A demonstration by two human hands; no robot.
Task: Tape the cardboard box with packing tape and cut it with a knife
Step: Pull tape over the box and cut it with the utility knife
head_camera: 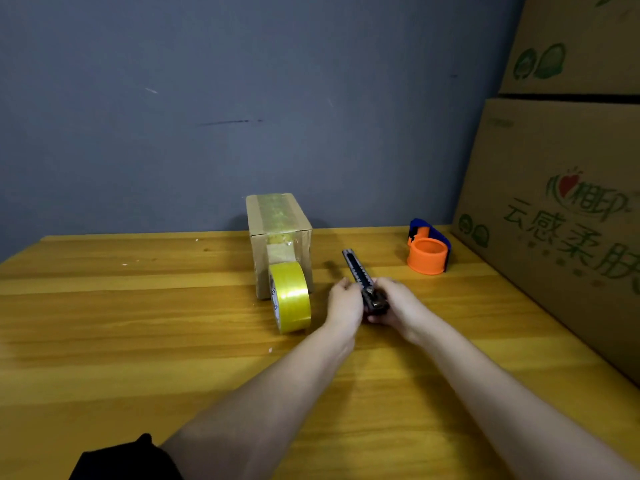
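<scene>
A small cardboard box stands near the back of the wooden table, with yellowish tape along its top and down its front. A roll of yellow packing tape stands on edge against the box's front. Just right of the roll, both hands hold a dark utility knife that points away from me. My right hand grips the knife's near end. My left hand pinches the knife's body from the left side. Whether a blade sticks out is not visible.
An orange and blue tape dispenser sits at the back right of the table. Large printed cardboard cartons are stacked along the right edge. A grey-blue wall stands behind the table.
</scene>
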